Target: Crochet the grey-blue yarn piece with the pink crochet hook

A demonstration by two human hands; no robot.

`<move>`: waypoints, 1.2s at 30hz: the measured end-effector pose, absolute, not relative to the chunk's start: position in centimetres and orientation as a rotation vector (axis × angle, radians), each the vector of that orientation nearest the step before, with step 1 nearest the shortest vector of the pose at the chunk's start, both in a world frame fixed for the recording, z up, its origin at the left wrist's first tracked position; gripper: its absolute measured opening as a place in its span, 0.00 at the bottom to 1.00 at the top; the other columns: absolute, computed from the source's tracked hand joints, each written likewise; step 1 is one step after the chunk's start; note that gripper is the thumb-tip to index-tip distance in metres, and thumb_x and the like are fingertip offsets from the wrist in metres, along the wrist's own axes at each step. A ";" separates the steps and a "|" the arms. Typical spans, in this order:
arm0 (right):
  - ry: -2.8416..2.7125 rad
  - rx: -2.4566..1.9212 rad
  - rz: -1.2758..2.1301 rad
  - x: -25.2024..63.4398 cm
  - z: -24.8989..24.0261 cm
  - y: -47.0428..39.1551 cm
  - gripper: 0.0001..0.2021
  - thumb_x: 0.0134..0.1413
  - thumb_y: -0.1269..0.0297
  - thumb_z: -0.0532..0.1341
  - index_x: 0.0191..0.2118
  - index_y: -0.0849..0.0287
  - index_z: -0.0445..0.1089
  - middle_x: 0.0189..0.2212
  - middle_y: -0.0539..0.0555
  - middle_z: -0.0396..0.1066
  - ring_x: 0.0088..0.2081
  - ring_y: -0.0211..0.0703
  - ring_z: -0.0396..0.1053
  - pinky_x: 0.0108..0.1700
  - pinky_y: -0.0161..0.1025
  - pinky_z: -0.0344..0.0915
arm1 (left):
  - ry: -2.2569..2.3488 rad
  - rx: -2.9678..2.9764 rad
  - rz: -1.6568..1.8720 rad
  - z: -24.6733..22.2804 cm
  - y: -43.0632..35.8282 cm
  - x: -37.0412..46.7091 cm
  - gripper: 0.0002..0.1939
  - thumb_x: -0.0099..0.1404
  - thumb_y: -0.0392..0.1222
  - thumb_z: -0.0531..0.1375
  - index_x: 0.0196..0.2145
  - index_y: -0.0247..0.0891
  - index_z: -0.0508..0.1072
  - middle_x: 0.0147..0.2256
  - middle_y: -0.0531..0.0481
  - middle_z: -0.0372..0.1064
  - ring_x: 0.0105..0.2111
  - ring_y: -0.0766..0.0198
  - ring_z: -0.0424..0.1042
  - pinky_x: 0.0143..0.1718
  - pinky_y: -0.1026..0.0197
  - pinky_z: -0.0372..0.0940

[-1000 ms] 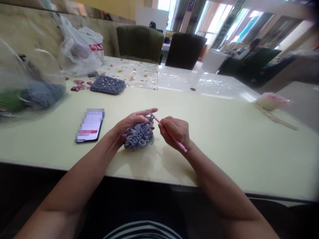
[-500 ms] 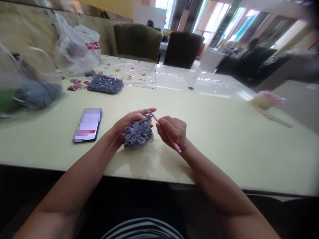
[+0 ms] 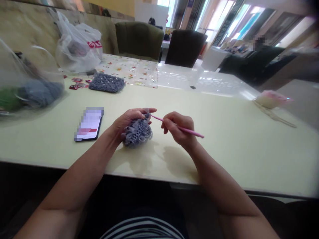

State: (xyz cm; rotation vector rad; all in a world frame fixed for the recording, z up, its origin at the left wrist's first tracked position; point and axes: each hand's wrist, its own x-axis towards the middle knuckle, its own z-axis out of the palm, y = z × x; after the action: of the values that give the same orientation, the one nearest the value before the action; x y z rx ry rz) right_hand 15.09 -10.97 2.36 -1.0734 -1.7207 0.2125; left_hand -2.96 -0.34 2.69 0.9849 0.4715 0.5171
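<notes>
Between the thumb and fingers of my left hand (image 3: 129,118) is a piece of grey-blue crochet work (image 3: 138,132) with loopy, ruffled stitches, held just above the table. My right hand (image 3: 179,127) is closed around a pink crochet hook (image 3: 188,130). The hook's tip meets the upper edge of the crochet work, close to my left fingertips. Its thicker end sticks out to the right past my hand. Whether yarn is caught on the tip is too small to tell.
A phone (image 3: 89,124) lies left of my arm on the pale table (image 3: 231,142). Farther back are a flat grey crocheted piece (image 3: 107,82), red wrappers (image 3: 77,83), a white plastic bag (image 3: 79,49) and a clear bag of yarn (image 3: 37,89). A pinkish pouch with a cord (image 3: 271,99) sits right.
My right hand has shifted slightly right and turned, so the hook now lies flatter, its back end swung outward and up. My left hand still grips the crochet work in nearly the same place.
</notes>
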 end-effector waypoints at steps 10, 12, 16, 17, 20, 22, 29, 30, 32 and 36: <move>-1.861 -1.233 -0.243 15.8 0.7 -9.1 0.09 0.67 0.61 0.56 0.39 0.59 0.70 0.33 0.52 0.71 0.31 0.35 0.67 0.32 0.34 0.63 | 0.431 1.339 0.508 1.9 -1.9 -1.6 0.15 0.53 0.38 0.67 0.41 0.35 0.80 0.34 0.49 0.76 0.34 0.66 0.71 0.38 0.64 0.63; -1.841 -1.241 -0.208 15.8 0.9 -9.1 0.11 0.67 0.61 0.55 0.36 0.59 0.69 0.32 0.52 0.69 0.31 0.35 0.67 0.33 0.34 0.63 | 0.420 1.475 0.497 1.9 -1.5 -1.9 0.15 0.56 0.42 0.67 0.41 0.36 0.79 0.37 0.48 0.76 0.37 0.63 0.71 0.41 0.62 0.63; -1.782 -1.179 -0.161 15.7 1.2 -9.2 0.10 0.67 0.63 0.54 0.35 0.59 0.68 0.30 0.51 0.67 0.31 0.35 0.66 0.34 0.35 0.64 | 0.534 1.951 0.538 2.0 -0.7 -2.4 0.22 0.69 0.58 0.54 0.35 0.36 0.75 0.38 0.45 0.75 0.38 0.59 0.70 0.47 0.55 0.64; -1.769 -1.169 -0.159 15.7 1.2 -9.2 0.10 0.67 0.63 0.54 0.35 0.58 0.68 0.31 0.51 0.67 0.32 0.36 0.66 0.34 0.36 0.64 | 0.609 2.096 0.570 2.1 -0.6 -2.5 0.25 0.71 0.59 0.49 0.33 0.36 0.73 0.36 0.44 0.74 0.38 0.58 0.70 0.50 0.52 0.63; -1.755 -1.150 -0.147 15.8 0.9 -9.0 0.09 0.67 0.64 0.54 0.35 0.58 0.68 0.31 0.52 0.67 0.32 0.36 0.66 0.36 0.37 0.65 | 0.848 2.402 0.604 2.2 -0.4 -2.7 0.28 0.73 0.57 0.42 0.29 0.36 0.70 0.33 0.44 0.72 0.37 0.56 0.70 0.60 0.41 0.53; -1.751 -1.138 -0.133 15.9 0.7 -8.9 0.09 0.67 0.64 0.54 0.35 0.58 0.69 0.31 0.51 0.67 0.33 0.36 0.66 0.36 0.37 0.65 | 0.897 2.418 0.601 2.3 -0.3 -2.7 0.28 0.73 0.55 0.43 0.31 0.35 0.73 0.34 0.43 0.74 0.39 0.55 0.71 0.62 0.39 0.49; -1.762 -1.063 0.010 15.9 1.2 -9.2 0.08 0.66 0.65 0.56 0.37 0.58 0.71 0.33 0.52 0.69 0.34 0.36 0.68 0.37 0.37 0.67 | 0.494 1.549 0.580 1.6 -0.2 -2.9 0.22 0.59 0.46 0.66 0.51 0.39 0.77 0.44 0.46 0.77 0.43 0.58 0.74 0.50 0.54 0.65; -1.755 -1.038 0.073 15.9 1.4 -9.3 0.08 0.66 0.65 0.57 0.38 0.59 0.72 0.33 0.52 0.69 0.34 0.36 0.68 0.37 0.36 0.67 | 0.486 1.481 0.569 1.6 -0.2 -3.0 0.23 0.57 0.44 0.68 0.51 0.39 0.78 0.42 0.46 0.77 0.41 0.59 0.74 0.48 0.55 0.65; -1.745 -0.978 0.236 16.0 1.8 -9.5 0.08 0.66 0.65 0.57 0.39 0.59 0.73 0.33 0.52 0.69 0.33 0.34 0.69 0.35 0.35 0.68 | 0.491 1.426 0.571 1.8 -0.2 -3.2 0.24 0.55 0.40 0.69 0.50 0.38 0.78 0.41 0.46 0.77 0.40 0.60 0.74 0.47 0.57 0.65; -1.818 -0.913 0.537 16.8 2.6 -9.7 0.09 0.66 0.64 0.58 0.41 0.62 0.74 0.34 0.52 0.70 0.31 0.32 0.70 0.33 0.33 0.69 | 0.533 1.421 0.569 2.4 0.0 -3.6 0.24 0.53 0.36 0.68 0.49 0.36 0.79 0.38 0.46 0.77 0.39 0.61 0.74 0.45 0.58 0.65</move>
State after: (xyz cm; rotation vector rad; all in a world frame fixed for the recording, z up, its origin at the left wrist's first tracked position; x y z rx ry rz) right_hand 16.79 -9.70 2.64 -0.9134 -1.8176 0.5374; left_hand -3.60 -0.02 2.38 1.4205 0.5335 0.5687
